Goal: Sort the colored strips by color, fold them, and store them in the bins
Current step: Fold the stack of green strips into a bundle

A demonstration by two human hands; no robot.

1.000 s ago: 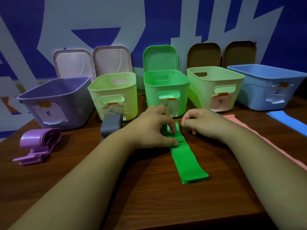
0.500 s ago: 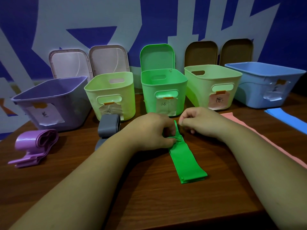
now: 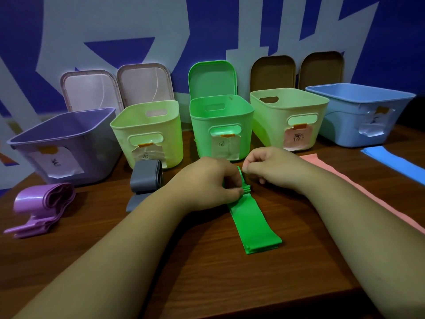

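Purple strips (image 3: 43,203): a loose folded bundle on the desk (image 3: 207,284), in front of the purple bin (image 3: 101,148). We judge it is parked by its matching bin, not yet stored.
Grey strips (image 3: 146,178): a folded bundle standing against the left pale bin (image 3: 171,139), likewise waiting outside.
Left hand (image 3: 207,183): its fingers curl over the far end of the green strips, with the thumb pressed on the pleated edge. We read this as pinning the layers so the fold stays aligned.
Green strips (image 3: 255,224): a flat stack at the middle of the desk, the near end free and the far end gathered between both hands, directly before the green bin (image 3: 202,134).
Right hand (image 3: 273,166): its fingers pinch the raised end of the green stack, apparently to bring it over into a fold.
Right pale bin (image 3: 269,125): open, with a pink label on its front.
Pink strips (image 3: 345,180): laid out flat and unfolded, beside the right forearm.
Blue bin (image 3: 340,125): open, with the blue strips (image 3: 395,160) lying flat in front of it.
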